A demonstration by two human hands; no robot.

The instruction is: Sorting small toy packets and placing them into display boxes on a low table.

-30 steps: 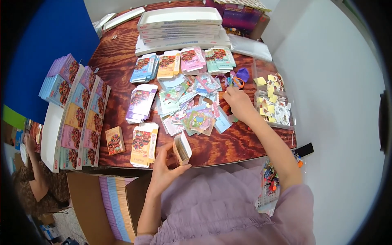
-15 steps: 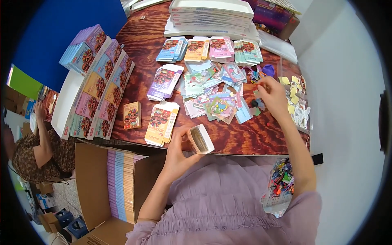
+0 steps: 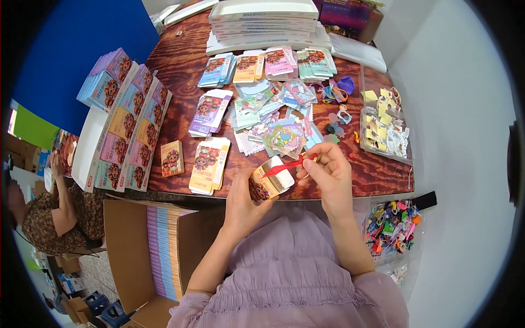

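Just over the table's front edge, my left hand grips a small yellow-orange carton that is tilted, its open end facing up and right. My right hand pinches a thin, pointed red piece between thumb and fingers. Its tip reaches over the carton's opening; what kind of thing it is I cannot make out. Behind the hands lies a loose heap of clear packets and printed cards. Flat yellow cartons and a filled upright-printed box lie left of my left hand.
Stacks of purple cartons and other coloured cartons lie behind. White trays are piled at the back; filled display trays stand left. A clear bin holds paper bits. Below are trinkets and a cardboard box. Another person sits left.
My right hand has come from the small trinkets at the right to the carton's mouth, now with the red piece showing. The carton has turned slightly, showing its printed front.
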